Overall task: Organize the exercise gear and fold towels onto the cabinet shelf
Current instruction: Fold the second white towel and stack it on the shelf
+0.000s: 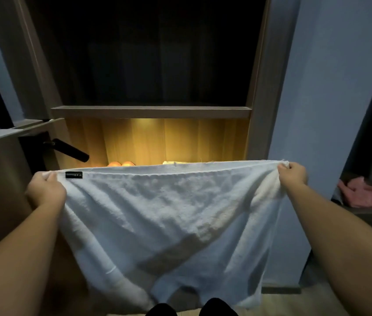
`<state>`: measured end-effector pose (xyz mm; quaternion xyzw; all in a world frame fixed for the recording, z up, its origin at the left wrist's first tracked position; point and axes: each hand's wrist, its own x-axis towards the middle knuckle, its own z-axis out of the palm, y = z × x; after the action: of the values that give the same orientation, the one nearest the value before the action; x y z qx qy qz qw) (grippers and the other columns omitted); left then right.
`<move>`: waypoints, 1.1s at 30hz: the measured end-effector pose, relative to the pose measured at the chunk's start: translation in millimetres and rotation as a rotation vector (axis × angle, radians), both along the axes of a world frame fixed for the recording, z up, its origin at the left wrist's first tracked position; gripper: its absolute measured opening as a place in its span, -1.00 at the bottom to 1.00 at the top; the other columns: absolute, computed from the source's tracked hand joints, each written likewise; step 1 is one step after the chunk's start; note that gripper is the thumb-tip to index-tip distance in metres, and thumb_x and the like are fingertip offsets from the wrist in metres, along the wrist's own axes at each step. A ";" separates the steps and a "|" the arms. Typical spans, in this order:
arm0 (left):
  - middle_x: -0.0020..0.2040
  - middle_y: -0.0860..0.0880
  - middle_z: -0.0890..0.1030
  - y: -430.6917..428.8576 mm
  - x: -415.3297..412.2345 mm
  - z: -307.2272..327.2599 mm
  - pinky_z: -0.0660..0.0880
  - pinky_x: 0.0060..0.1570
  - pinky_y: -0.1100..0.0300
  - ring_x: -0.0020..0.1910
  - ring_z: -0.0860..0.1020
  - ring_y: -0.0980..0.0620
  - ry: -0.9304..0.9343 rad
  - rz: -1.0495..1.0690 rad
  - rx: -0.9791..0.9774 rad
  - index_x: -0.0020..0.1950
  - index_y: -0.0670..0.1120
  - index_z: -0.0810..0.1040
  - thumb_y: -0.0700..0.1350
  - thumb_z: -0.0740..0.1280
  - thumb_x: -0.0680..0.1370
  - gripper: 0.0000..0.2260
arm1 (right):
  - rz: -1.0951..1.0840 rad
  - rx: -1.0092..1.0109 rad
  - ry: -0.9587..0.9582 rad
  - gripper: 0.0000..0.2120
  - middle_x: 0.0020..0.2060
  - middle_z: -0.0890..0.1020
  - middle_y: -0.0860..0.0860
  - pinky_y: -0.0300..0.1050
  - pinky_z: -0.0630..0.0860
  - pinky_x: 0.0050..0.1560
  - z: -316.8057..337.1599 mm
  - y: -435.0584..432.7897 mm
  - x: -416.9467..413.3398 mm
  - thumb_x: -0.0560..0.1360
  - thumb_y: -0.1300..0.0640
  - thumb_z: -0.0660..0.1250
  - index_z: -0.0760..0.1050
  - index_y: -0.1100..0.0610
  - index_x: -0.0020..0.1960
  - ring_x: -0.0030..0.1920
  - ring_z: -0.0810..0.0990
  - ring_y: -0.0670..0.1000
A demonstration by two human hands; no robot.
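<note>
Towel: a white towel [169, 220] is held up, stretched wide, in front of the cabinet [150, 111]. Its top edge runs nearly level across the bottom of the cabinet's lit compartment, and the rest hangs loose and creased towards the floor.
Left hand [46, 190]: fingers curled round the towel's top corner, gripping it in front of the cabinet's left side.
Right hand [292, 173]: pinches the other top corner, with bunched cloth between thumb and fingers, in front of the cabinet's right post.
Label [73, 174]: a small black tag sewn at the top hem, just beside the left hand.
Cabinet: a dark upper compartment sits above a shelf board. Below the board is a compartment lit warm yellow.
Orange things [121, 164]: two rounded tops show in the lit compartment, just over the towel's edge. What they are cannot be told.
Pale item [175, 162]: a yellowish-white edge in the same compartment, to the right of the orange things and mostly hidden.
Door handle [71, 150]: a black lever to the left of the cabinet.
Pink cloth [362, 192]: lies crumpled on a dark surface well to the right of the cabinet.
</note>
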<state>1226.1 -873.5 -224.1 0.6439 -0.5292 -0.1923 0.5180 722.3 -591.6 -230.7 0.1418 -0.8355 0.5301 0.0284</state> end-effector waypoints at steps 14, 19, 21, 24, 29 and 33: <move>0.17 0.21 0.57 114.0 -135.3 34.9 0.35 0.16 0.23 0.19 0.47 0.23 -0.341 -1.124 -0.157 0.20 0.13 0.57 0.13 0.41 0.50 -0.71 | 0.985 -0.137 0.207 -0.84 -0.12 0.59 0.05 -0.12 0.53 -0.08 52.0 -32.2 171.4 0.61 0.06 0.27 0.55 0.13 -0.03 -0.10 0.58 -0.03; 0.09 0.17 0.65 141.6 -155.9 43.2 0.45 0.11 0.18 0.08 0.57 0.19 -0.340 -1.388 -0.145 0.19 0.07 0.62 0.07 0.38 0.54 -0.75 | 1.150 -0.158 0.232 -0.80 -0.08 0.57 0.26 0.00 0.46 -0.08 59.3 -17.9 193.0 0.60 0.13 0.30 0.54 0.29 0.00 -0.12 0.53 0.13; -0.26 0.10 0.59 146.9 -160.1 42.6 0.40 -0.19 0.12 -0.27 0.50 0.11 -0.301 -1.358 -0.132 -0.04 -0.05 0.65 0.04 0.38 0.55 -0.83 | 1.143 -0.204 0.206 -0.80 -0.07 0.59 0.24 -0.01 0.49 -0.08 53.8 -15.6 192.3 0.59 0.12 0.31 0.56 0.28 0.02 -0.10 0.55 0.17; -0.43 0.13 0.40 150.2 -165.3 39.9 0.25 -0.34 0.19 -0.41 0.34 0.19 -0.266 -1.197 -0.204 -0.25 -0.01 0.55 -0.05 0.38 0.56 -0.82 | 1.104 -0.248 0.113 -0.74 -0.05 0.63 0.18 -0.10 0.54 -0.10 35.1 -15.7 184.6 0.57 0.06 0.32 0.58 0.25 0.10 -0.11 0.60 0.04; -0.29 -0.05 0.49 143.8 -157.9 54.4 0.35 -0.23 0.08 -0.26 0.44 -0.01 -0.034 -1.018 -0.246 -0.23 0.00 0.53 -0.09 0.35 0.57 -0.83 | 1.200 -0.048 -0.099 -0.77 -0.03 0.68 0.00 -0.21 0.60 -0.13 -18.0 -14.8 160.1 0.46 0.01 0.46 0.59 0.07 0.06 -0.04 0.68 -0.03; -0.21 -0.07 0.53 130.9 -150.4 65.0 0.44 -0.16 0.04 -0.18 0.49 -0.04 0.119 -0.865 -0.253 -0.15 -0.06 0.55 -0.08 0.34 0.56 -0.88 | 1.030 0.227 0.016 -0.85 -0.13 0.63 -0.07 -0.22 0.53 -0.17 -81.4 -12.9 138.0 0.44 0.17 0.43 0.55 -0.05 -0.07 -0.10 0.62 -0.02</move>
<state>1075.7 -742.6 -159.1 0.2833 -0.7382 -0.3613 0.4942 860.2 -604.4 -312.2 0.5401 -0.7097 0.3804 -0.2451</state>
